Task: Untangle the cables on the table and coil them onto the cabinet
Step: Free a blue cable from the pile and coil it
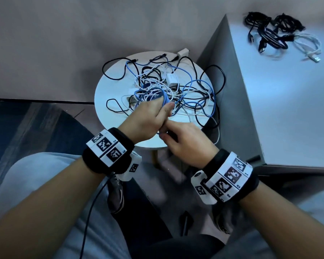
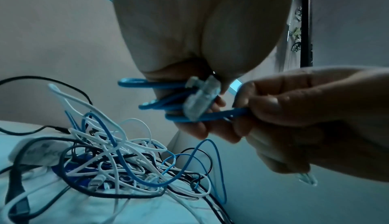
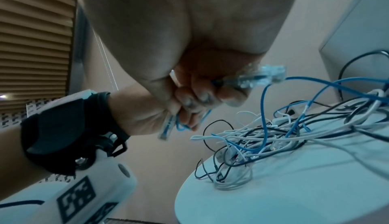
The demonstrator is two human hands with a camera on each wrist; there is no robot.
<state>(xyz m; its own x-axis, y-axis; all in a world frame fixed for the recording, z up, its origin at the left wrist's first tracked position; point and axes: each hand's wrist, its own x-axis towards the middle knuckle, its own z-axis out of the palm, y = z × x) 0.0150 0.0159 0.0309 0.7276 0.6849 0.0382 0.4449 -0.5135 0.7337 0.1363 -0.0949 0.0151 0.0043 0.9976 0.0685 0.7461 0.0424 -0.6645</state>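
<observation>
**Blue network cable half coiled, tail still in the tangle**

The grey cabinet stands at the right, just beside the table, and several coiled black and white cables lie at its far corner, so part of the job looks done. The round white table in front of the person bears the remaining tangle of black, white and blue leads, with a small white adapter in the middle of it.

Above the table's near edge the left hand has its fingers curled round a bundle of blue network cable loops, one clear plug lying across them. Held so, the loops probably cannot spring apart. The right hand, touching the left, pinches the same cable just next to the coil and also grips a clear plug against its palm, seemingly to feed the next turn.

From the hands the blue cable drops back into the heap, threading among white and black strands. Those crossings are what stands in the way: pulling hard would likely drag the adapter and neighbouring leads along.
</observation>
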